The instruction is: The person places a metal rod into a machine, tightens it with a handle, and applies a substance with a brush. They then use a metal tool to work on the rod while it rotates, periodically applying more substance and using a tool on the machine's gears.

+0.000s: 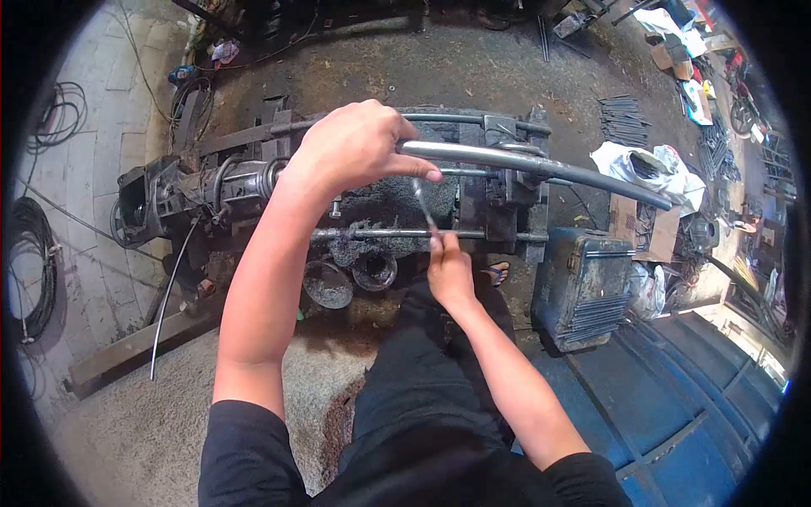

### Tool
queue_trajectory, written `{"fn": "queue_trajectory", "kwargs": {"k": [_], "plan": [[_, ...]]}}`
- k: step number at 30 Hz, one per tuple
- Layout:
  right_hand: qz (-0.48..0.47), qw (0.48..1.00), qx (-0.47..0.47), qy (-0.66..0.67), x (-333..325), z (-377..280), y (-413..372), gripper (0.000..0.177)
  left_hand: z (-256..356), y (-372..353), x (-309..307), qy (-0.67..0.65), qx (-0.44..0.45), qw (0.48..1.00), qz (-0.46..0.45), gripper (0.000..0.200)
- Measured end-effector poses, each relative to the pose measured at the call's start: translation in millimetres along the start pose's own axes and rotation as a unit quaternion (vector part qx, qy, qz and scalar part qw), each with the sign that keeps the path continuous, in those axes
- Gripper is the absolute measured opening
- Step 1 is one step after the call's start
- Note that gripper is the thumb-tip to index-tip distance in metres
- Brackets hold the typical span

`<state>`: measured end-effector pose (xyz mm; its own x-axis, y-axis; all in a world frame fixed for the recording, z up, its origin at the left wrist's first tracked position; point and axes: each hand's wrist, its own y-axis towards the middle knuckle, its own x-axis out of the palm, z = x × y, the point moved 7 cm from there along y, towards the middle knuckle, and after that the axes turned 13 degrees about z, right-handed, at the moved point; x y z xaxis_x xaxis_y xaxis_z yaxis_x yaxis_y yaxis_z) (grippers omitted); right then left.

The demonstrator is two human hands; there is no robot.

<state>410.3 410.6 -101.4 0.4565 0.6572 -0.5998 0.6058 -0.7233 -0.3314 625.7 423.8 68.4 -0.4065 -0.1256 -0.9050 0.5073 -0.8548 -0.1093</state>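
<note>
My left hand [353, 142] is closed over the left end of a long, slightly curved metal pipe [524, 160], with its thumb stretched along the underside. The pipe slopes down to the right, above a greasy machine with several horizontal steel rods [389, 232]. Lower down, my right hand [451, 272] is closed around a thin stick-like tool [422, 203], whose upper end reaches up near my left thumb. The tool is blurred, so its exact kind does not show. Grey granular material [359, 251] lies in the machine's middle, below my hands.
Two round metal bowls [328, 285] sit below the machine. A dirty jerrycan-like container [583, 291] stands to the right. Piles of dark rods [623, 120] and white sacks [649, 173] lie beyond it. Coiled black cable [32, 270] is at far left. Blue metal sheeting [650, 397] covers the lower right.
</note>
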Motion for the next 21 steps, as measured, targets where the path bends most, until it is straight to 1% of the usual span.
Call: {"fn": "queue_trajectory", "kwargs": {"k": [1, 2, 4, 5, 6, 8, 9, 10, 12, 14, 16, 18, 21], "plan": [[0.032, 0.998, -0.043, 0.035, -0.6, -2.3, -3.1, 0.019, 0.1, 0.2, -0.2, 0.001, 0.001, 1.0, 0.001, 0.063], [0.032, 0.998, -0.043, 0.035, 0.9, 4.1, -2.7, 0.019, -0.8, -0.6, 0.4, 0.008, -0.003, 1.0, 0.002, 0.063], [0.06, 0.995, -0.049, 0.07, -10.2, -7.2, 3.6, 0.018, -2.5, -0.5, 0.7, 0.015, -0.009, 1.0, 0.004, 0.063], [0.066, 0.995, -0.038, 0.064, -8.9, -3.4, 7.8, 0.018, -3.4, -0.7, 1.1, 0.004, -0.017, 1.0, 0.005, 0.064], [0.066, 0.995, -0.037, 0.063, -8.3, 1.8, 5.5, 0.018, -3.6, -1.1, 1.6, -0.006, -0.025, 1.0, 0.005, 0.064], [0.02, 0.999, -0.035, -0.007, 0.5, 15.5, -0.9, 0.019, -1.3, -0.9, 0.1, 0.005, -0.019, 1.0, 0.002, 0.064], [0.029, 0.998, -0.051, 0.024, 0.1, 13.5, -5.6, 0.02, -0.8, -0.3, -1.1, 0.016, -0.017, 1.0, 0.001, 0.064], [0.029, 0.998, -0.053, 0.023, 0.7, 15.7, -4.8, 0.02, -0.9, -0.1, -1.9, 0.015, -0.017, 1.0, 0.003, 0.064], [0.035, 0.996, -0.022, 0.077, -1.2, 19.8, -2.8, 0.018, -0.7, -0.6, -1.5, 0.016, -0.01, 1.0, 0.009, 0.064], [0.038, 0.996, -0.03, 0.081, -2.5, 15.8, 3.3, 0.018, -0.7, -2.0, -0.9, 0.001, -0.021, 1.0, 0.013, 0.061], [0.011, 1.0, -0.016, 0.012, 1.4, 21.0, 4.7, 0.017, -0.5, -1.3, -1.5, -0.01, -0.024, 0.999, 0.019, 0.058], [0.001, 1.0, -0.017, -0.001, 5.5, 29.9, -4.0, 0.017, -1.0, -1.5, -2.1, 0.002, -0.006, 0.999, 0.034, 0.057], [0.025, 0.995, -0.038, 0.087, 1.6, 23.6, -2.9, 0.017, -2.1, -0.7, -0.9, 0.009, 0.002, 0.999, 0.031, 0.056]]}}
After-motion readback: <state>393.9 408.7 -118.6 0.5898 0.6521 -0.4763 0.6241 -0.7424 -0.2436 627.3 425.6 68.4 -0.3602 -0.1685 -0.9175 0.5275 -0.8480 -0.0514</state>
